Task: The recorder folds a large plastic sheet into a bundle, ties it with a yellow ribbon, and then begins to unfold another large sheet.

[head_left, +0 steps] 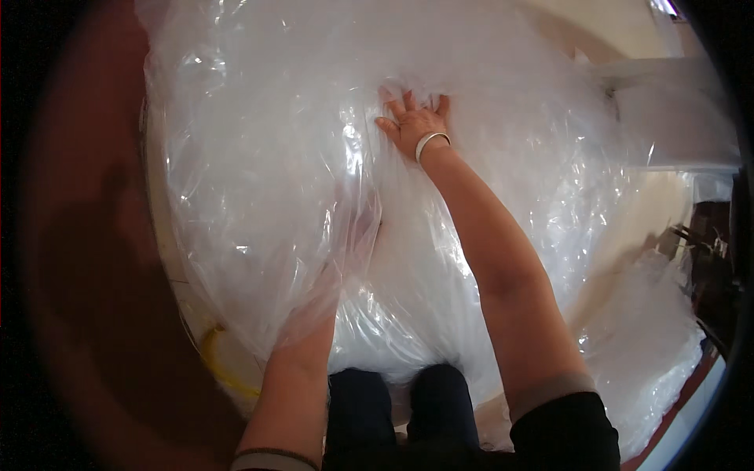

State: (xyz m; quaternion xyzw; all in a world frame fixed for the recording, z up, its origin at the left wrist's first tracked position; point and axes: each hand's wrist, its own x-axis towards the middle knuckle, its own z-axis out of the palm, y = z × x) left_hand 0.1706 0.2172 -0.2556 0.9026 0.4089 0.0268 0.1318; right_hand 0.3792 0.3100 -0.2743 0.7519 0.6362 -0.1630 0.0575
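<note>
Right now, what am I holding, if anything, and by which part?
Your right hand lies spread on the plastic, with no clear grip. Your left hand is under it, too veiled to tell whether it holds anything.

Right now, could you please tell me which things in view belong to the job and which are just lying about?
In the job:
large clear plastic, right hand spread on it, left forearm partly under it

Lying about, seemingly:
yellow strip, left
another plastic heap, lower right
</note>
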